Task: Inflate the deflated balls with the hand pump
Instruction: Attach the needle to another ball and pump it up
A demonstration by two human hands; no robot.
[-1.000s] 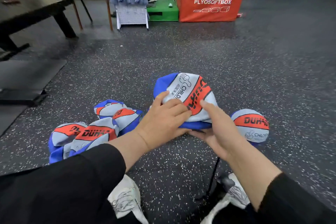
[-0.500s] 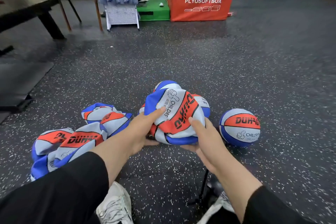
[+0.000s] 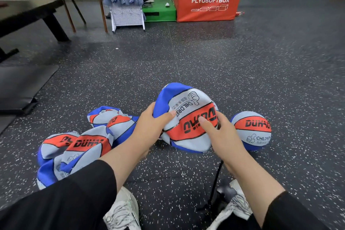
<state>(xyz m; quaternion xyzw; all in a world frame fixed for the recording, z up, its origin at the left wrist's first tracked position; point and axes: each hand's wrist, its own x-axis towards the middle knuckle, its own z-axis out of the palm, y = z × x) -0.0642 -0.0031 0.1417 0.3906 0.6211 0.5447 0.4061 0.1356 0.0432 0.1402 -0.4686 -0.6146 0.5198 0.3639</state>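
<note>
A deflated blue, white and orange ball (image 3: pixel 188 117) is held just above the speckled floor. My left hand (image 3: pixel 151 127) grips its left side, thumb on the white panel. My right hand (image 3: pixel 220 134) holds its right side, with the fingers laid over the orange band. One inflated ball (image 3: pixel 252 130) of the same print rests on the floor just right of my right hand. A heap of several flat balls (image 3: pixel 87 142) lies to the left. The pump's thin black hose (image 3: pixel 214 183) runs down to a dark part beside my right shoe; the pump body is hidden.
My two white shoes (image 3: pixel 121 213) are at the bottom edge. An orange PLYOSOFTBOX (image 3: pixel 207 2) and a green box (image 3: pixel 158 11) stand at the back. A white pegboard rack (image 3: pixel 127 2), a chair and a dark bench (image 3: pixel 28 13) are at the back left. A black mat (image 3: pixel 22 84) lies left.
The flat ball has been turned in both hands, so the orange band now faces me. My left hand shifted from on top of it to its left side.
</note>
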